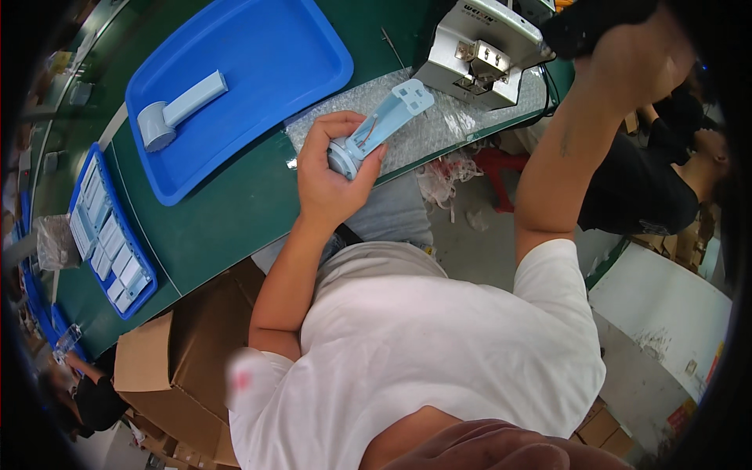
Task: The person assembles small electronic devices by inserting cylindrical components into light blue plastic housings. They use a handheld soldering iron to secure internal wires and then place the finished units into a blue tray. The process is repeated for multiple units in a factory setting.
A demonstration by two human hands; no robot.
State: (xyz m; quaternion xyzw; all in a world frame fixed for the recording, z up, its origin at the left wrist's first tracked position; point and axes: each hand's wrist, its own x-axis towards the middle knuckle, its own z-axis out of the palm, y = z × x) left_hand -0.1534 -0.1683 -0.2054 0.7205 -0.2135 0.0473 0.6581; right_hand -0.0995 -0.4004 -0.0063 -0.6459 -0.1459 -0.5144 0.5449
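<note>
My left hand (333, 168) is wrapped round the round end of a light-blue plastic housing (395, 110). The housing's long flat arm points up and to the right, its open inside facing up. A thin reddish wire shows inside it, and its far end has small square cut-outs. My right hand (638, 66) is raised at the upper right, past the silver machine (478, 59) with a metal fixture on its front. A black object (595, 27) is beside this hand. The fingers are hidden, so whether it grips that object is unclear.
A large blue tray (258, 78) holds one light-blue piece (184, 110) with a round head. Another blue tray (149, 294) at the left carries several pale parts. Bubble wrap (458, 121) covers the green table's edge. A cardboard box (145, 356) stands below; a co-worker (638, 184) is at right.
</note>
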